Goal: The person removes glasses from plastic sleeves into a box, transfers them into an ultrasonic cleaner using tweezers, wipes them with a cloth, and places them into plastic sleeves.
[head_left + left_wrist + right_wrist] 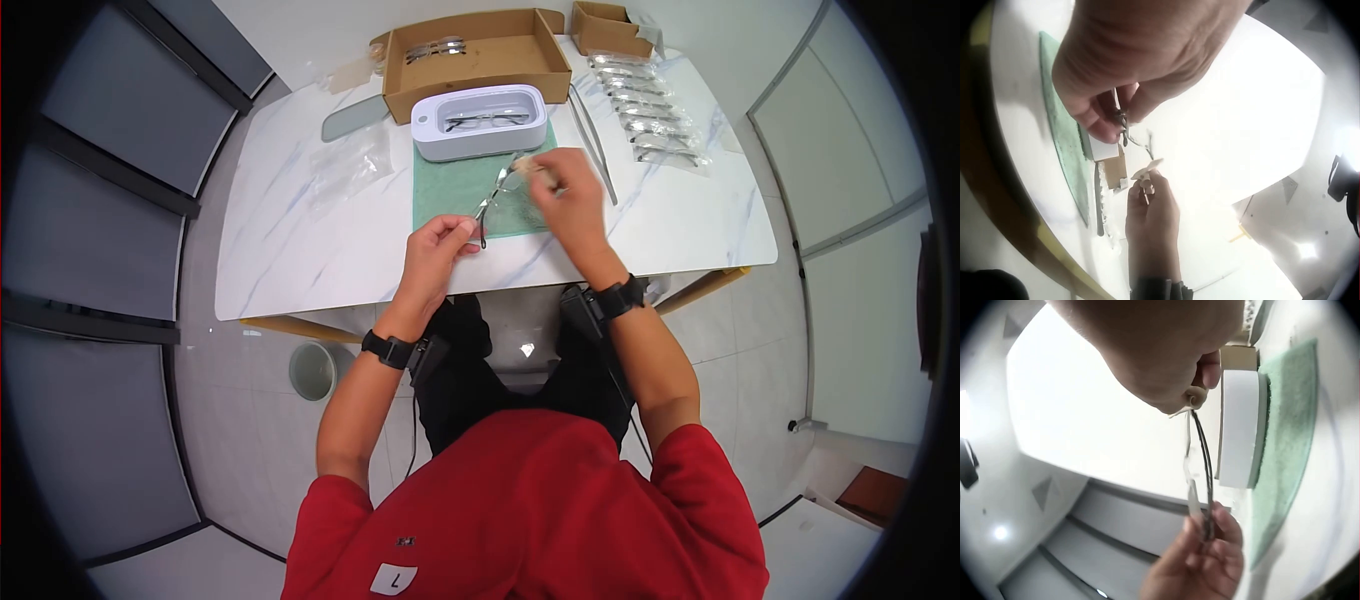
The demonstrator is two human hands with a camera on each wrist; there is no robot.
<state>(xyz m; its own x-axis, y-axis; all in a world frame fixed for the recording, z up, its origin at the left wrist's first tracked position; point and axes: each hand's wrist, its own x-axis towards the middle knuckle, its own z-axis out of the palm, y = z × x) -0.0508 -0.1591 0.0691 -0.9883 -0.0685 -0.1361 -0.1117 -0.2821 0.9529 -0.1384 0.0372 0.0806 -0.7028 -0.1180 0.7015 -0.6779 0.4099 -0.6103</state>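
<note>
A pair of eyeglasses (490, 203) is held up between both hands, over the front part of a green cloth (437, 195). My left hand (435, 255) pinches the near end of the glasses between thumb and fingers. At the far end, my right hand (575, 200) grips a small crumpled beige piece (1195, 397), soft-looking, against the frame. Dark thin temples (1205, 447) run between the two hands in the right wrist view. Behind them a white cleaner tub (435, 143) stands on the cloth's back edge, with another pair of glasses (487, 122) in its basin.
An open cardboard tray (555, 75) with some glasses sits behind the tub, a smaller box (612, 35) beside it. Several bagged glasses (650, 112) line the right side. Long tweezers (592, 140) lie nearby. Plastic bags (350, 165) and a grey flat piece (352, 118) lie left.
</note>
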